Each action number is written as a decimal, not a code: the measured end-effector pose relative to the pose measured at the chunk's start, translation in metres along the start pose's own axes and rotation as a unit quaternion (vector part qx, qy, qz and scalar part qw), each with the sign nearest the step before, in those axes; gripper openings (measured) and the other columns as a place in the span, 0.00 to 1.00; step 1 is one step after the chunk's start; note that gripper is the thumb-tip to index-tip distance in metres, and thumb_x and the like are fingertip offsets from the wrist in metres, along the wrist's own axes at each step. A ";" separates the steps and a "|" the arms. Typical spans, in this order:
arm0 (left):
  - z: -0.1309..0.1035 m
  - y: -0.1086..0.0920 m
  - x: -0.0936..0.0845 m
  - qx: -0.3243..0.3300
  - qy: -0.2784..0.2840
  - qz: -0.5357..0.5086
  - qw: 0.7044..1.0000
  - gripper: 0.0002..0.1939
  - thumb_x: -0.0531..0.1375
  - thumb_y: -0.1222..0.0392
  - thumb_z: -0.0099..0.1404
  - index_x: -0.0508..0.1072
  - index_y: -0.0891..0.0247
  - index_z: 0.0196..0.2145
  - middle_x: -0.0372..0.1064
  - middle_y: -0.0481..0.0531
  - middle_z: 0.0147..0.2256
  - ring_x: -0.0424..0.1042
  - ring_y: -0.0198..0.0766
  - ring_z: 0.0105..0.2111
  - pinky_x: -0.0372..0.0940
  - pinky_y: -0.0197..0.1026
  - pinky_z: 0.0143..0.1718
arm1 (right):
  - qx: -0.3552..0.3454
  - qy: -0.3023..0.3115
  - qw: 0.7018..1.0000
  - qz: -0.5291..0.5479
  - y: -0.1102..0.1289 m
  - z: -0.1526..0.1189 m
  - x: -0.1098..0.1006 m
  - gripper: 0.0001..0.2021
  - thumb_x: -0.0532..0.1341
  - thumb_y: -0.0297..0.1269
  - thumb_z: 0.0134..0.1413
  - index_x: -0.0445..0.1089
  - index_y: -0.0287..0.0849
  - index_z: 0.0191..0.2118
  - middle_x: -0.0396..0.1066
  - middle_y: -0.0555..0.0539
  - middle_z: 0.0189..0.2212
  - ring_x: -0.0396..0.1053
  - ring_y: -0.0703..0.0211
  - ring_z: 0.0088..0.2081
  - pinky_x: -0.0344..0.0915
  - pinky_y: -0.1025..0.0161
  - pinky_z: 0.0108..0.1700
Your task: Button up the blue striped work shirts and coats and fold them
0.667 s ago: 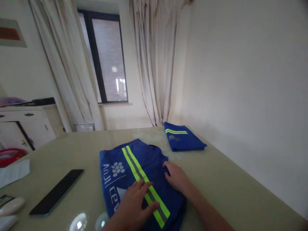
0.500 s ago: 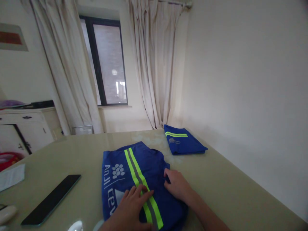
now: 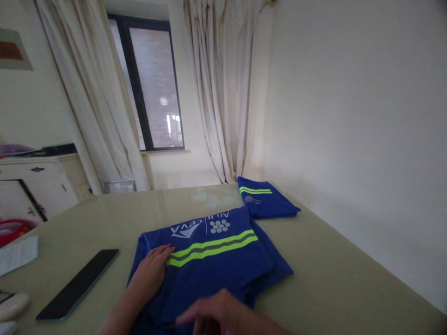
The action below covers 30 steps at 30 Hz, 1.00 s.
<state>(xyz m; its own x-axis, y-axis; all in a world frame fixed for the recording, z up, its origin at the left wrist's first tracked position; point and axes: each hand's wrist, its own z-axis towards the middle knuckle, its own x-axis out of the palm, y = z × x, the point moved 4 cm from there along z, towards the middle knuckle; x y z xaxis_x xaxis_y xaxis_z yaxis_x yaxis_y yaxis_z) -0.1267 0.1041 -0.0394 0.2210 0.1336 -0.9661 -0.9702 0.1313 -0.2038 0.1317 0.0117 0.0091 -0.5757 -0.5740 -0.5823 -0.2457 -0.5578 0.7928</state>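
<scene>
A blue garment (image 3: 216, 274) with a yellow-green and grey reflective stripe and white lettering lies partly folded on the table (image 3: 331, 288), its lettering along the far edge. My left hand (image 3: 152, 267) rests flat on its left part, fingers stretched beside the stripe's left end. Near the bottom edge my right hand (image 3: 216, 311) is over the garment's near part, index finger extended to the left; its other fingers are curled and partly out of frame, and no cloth is visibly held. A second blue garment (image 3: 268, 204), neatly folded, sits behind to the right.
On the left of the table lie a black flat device (image 3: 78, 284), a paper sheet (image 3: 19, 253) and a white mouse-like object (image 3: 13, 305). A wall (image 3: 366, 139) borders the table's right side. Curtains and a window stand behind; a white cabinet (image 3: 52, 186) is at the left.
The near garment has turned, its stripe now running left to right and its lettering at the far side. My left hand has moved left and away from me; my right hand has come down and left.
</scene>
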 end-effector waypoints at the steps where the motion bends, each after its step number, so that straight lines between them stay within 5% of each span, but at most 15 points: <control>1: 0.000 -0.004 0.001 -0.002 0.001 0.010 1.000 0.30 0.45 0.70 0.67 0.72 0.59 0.61 0.68 0.55 0.62 0.65 0.44 0.63 0.56 0.51 0.66 | 0.024 -0.056 0.998 -0.013 -0.006 0.001 -0.023 0.19 0.63 0.49 0.61 0.73 0.54 0.56 0.78 0.53 0.33 0.73 0.59 0.32 0.64 0.66 0.34; 5: -0.010 -0.002 -0.009 -0.107 -0.030 0.105 0.988 0.26 0.48 0.52 0.72 0.69 0.54 0.63 0.57 0.58 0.69 0.55 0.60 0.68 0.53 0.67 0.63 | 0.157 -0.234 0.937 -0.205 -0.048 -0.012 -0.114 0.13 0.58 0.44 0.66 0.75 0.46 0.48 0.77 0.45 0.40 0.73 0.54 0.40 0.64 0.61 0.45; 7: -0.017 0.010 -0.017 -0.186 -0.036 0.130 0.973 0.32 0.48 0.42 0.71 0.67 0.59 0.65 0.60 0.69 0.65 0.61 0.70 0.63 0.60 0.70 0.56 | 0.238 -0.269 0.889 -0.284 -0.075 -0.026 -0.145 0.13 0.57 0.43 0.66 0.74 0.44 0.48 0.76 0.42 0.44 0.74 0.51 0.42 0.64 0.59 0.45; 9: -0.020 0.021 -0.021 -0.227 -0.026 0.124 0.966 0.36 0.45 0.40 0.71 0.63 0.67 0.66 0.68 0.75 0.56 0.71 0.69 0.53 0.65 0.65 0.50 | 0.296 -0.266 0.866 -0.301 -0.101 -0.039 -0.160 0.15 0.57 0.45 0.66 0.72 0.41 0.49 0.76 0.40 0.42 0.74 0.49 0.41 0.64 0.58 0.44; 11: -0.019 0.027 -0.023 -0.213 -0.020 0.104 0.971 0.34 0.43 0.45 0.73 0.61 0.71 0.65 0.73 0.74 0.49 0.76 0.64 0.47 0.67 0.60 0.48 | 0.315 -0.249 0.871 -0.282 -0.120 -0.047 -0.165 0.16 0.60 0.46 0.64 0.71 0.40 0.50 0.76 0.42 0.37 0.74 0.50 0.39 0.64 0.59 0.42; 15: -0.011 0.034 -0.023 -0.147 -0.011 0.049 0.988 0.25 0.45 0.53 0.71 0.65 0.67 0.60 0.73 0.68 0.51 0.76 0.56 0.49 0.67 0.53 0.49 | 0.277 -0.195 0.921 -0.192 -0.126 -0.050 -0.163 0.25 0.65 0.31 0.54 0.68 0.41 0.59 0.73 0.51 0.29 0.72 0.57 0.33 0.64 0.64 0.37; 17: -0.011 0.041 -0.021 -0.150 0.010 0.029 0.988 0.22 0.47 0.55 0.70 0.67 0.64 0.56 0.75 0.65 0.50 0.76 0.54 0.49 0.68 0.51 0.48 | 0.290 -0.118 0.945 -0.097 -0.122 -0.054 -0.158 0.33 0.66 0.28 0.49 0.65 0.45 0.63 0.71 0.55 0.27 0.70 0.61 0.28 0.64 0.67 0.32; 20: -0.016 0.053 -0.023 -0.189 0.026 0.040 0.981 0.18 0.49 0.52 0.70 0.69 0.63 0.50 0.77 0.63 0.42 0.77 0.54 0.45 0.69 0.50 0.45 | 0.336 0.003 0.941 0.044 -0.113 -0.064 -0.149 0.39 0.70 0.35 0.46 0.62 0.47 0.66 0.71 0.56 0.24 0.68 0.64 0.21 0.63 0.69 0.24; 25: -0.021 0.047 -0.041 -0.159 -0.021 0.119 0.980 0.13 0.52 0.54 0.68 0.74 0.60 0.36 0.75 0.61 0.42 0.74 0.52 0.46 0.66 0.50 0.50 | 0.360 -0.069 0.930 0.040 -0.113 -0.066 -0.154 0.36 0.68 0.49 0.53 0.62 0.44 0.65 0.74 0.51 0.23 0.73 0.60 0.23 0.65 0.70 0.22; 30: -0.016 0.031 -0.054 -0.140 -0.058 0.075 0.986 0.18 0.47 0.49 0.71 0.73 0.58 0.40 0.76 0.59 0.39 0.75 0.53 0.44 0.67 0.52 0.48 | 0.351 -0.054 0.933 0.059 -0.116 -0.063 -0.151 0.38 0.70 0.46 0.51 0.59 0.45 0.67 0.73 0.54 0.20 0.72 0.59 0.21 0.64 0.69 0.21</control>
<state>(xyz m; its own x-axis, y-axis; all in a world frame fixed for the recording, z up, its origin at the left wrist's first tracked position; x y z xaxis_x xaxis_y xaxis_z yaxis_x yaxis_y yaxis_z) -0.1702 0.0857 0.0037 0.0671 0.2446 -0.9673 -0.9787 -0.1725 -0.1115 0.2960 0.1253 -0.0063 -0.6972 -0.5210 -0.4924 -0.6039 0.0567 0.7951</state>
